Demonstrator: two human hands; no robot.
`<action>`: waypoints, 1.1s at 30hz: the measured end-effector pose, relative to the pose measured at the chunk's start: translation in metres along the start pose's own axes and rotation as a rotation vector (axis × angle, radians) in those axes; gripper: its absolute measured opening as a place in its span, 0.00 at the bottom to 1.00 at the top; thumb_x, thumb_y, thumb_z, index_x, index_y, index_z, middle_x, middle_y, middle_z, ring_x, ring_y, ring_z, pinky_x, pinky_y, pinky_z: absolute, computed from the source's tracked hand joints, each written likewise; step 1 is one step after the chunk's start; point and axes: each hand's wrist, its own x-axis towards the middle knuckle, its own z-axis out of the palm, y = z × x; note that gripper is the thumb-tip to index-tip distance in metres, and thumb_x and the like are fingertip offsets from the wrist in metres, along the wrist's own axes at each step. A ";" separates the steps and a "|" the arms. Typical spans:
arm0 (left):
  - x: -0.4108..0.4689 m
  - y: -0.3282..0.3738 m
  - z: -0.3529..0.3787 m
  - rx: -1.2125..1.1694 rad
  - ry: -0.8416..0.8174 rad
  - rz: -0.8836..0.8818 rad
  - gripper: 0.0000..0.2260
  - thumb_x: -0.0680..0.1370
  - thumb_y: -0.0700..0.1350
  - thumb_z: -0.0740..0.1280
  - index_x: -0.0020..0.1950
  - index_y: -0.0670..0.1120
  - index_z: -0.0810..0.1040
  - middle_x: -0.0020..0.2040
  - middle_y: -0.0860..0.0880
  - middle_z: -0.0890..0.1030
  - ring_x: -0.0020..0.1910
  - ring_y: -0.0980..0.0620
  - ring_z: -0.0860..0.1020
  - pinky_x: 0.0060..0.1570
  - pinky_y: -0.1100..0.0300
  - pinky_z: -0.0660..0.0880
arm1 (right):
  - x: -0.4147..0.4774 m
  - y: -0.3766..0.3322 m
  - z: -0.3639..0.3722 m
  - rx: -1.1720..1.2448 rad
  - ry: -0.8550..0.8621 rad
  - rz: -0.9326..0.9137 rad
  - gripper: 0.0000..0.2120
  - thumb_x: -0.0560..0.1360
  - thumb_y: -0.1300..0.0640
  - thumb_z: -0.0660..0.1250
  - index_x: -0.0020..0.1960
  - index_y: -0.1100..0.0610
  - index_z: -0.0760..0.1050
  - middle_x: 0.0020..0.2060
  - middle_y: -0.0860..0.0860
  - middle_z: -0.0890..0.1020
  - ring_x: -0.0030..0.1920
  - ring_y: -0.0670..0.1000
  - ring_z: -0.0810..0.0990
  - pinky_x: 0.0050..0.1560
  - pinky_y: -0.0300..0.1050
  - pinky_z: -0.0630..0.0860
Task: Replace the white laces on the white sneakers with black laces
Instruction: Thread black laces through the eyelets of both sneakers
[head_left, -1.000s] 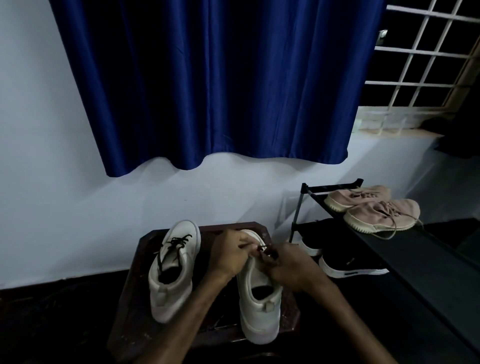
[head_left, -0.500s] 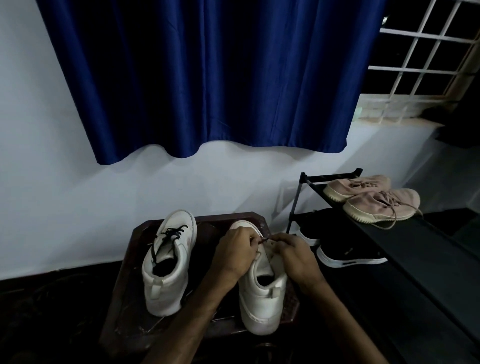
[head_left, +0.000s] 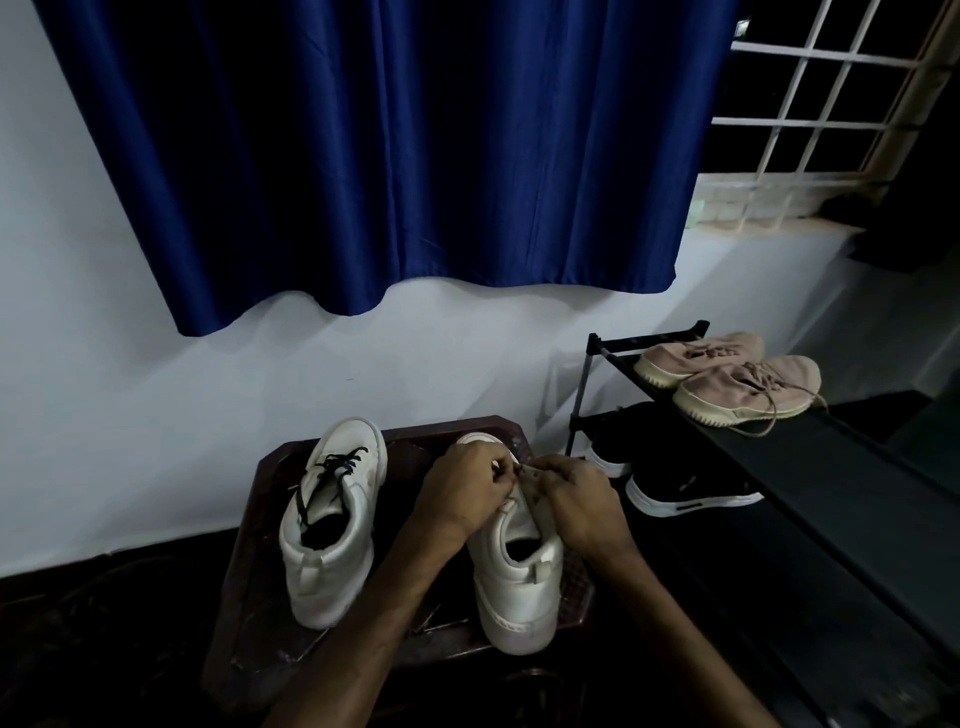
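Note:
Two white sneakers stand on a dark wooden stool (head_left: 244, 597), heels toward me. The left sneaker (head_left: 332, 525) carries a black lace (head_left: 337, 467) through its eyelets. Over the front of the right sneaker (head_left: 514, 577) my two hands meet. My left hand (head_left: 462, 486) has its fingers curled and pinches a thin lace end at the sneaker's eyelets. My right hand (head_left: 576, 493) pinches at the same spot from the other side. The hands hide the lacing area of that sneaker, and the lace between the fingertips is too small to make out clearly.
A black shoe rack (head_left: 810, 483) stands to the right, with a pair of pink sneakers (head_left: 737, 384) on top and black shoes (head_left: 685, 483) below. A blue curtain (head_left: 389, 145) hangs on the white wall behind the stool. The floor around is dark.
Both hands have shifted slightly toward the toe of the right sneaker and stay pinched together there. The camera view has tilted a little.

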 end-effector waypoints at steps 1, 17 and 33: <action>0.000 0.001 -0.001 0.032 -0.016 0.023 0.02 0.73 0.47 0.68 0.42 0.51 0.80 0.43 0.51 0.83 0.46 0.48 0.81 0.45 0.54 0.78 | -0.001 -0.001 -0.001 -0.006 0.001 -0.004 0.09 0.75 0.51 0.63 0.51 0.49 0.82 0.48 0.48 0.85 0.53 0.52 0.81 0.53 0.49 0.76; 0.010 0.013 -0.008 0.265 -0.104 0.092 0.08 0.76 0.47 0.63 0.49 0.48 0.80 0.54 0.50 0.81 0.56 0.45 0.78 0.51 0.53 0.76 | -0.005 -0.005 -0.002 -0.014 0.018 -0.015 0.09 0.75 0.51 0.64 0.51 0.49 0.82 0.48 0.51 0.85 0.53 0.55 0.81 0.52 0.47 0.76; 0.006 0.021 -0.007 0.289 -0.042 0.042 0.09 0.75 0.47 0.62 0.53 0.50 0.79 0.55 0.50 0.81 0.57 0.45 0.78 0.51 0.54 0.73 | -0.015 -0.020 0.008 -0.261 0.117 -0.187 0.09 0.75 0.55 0.57 0.49 0.56 0.75 0.45 0.55 0.80 0.46 0.60 0.79 0.42 0.47 0.70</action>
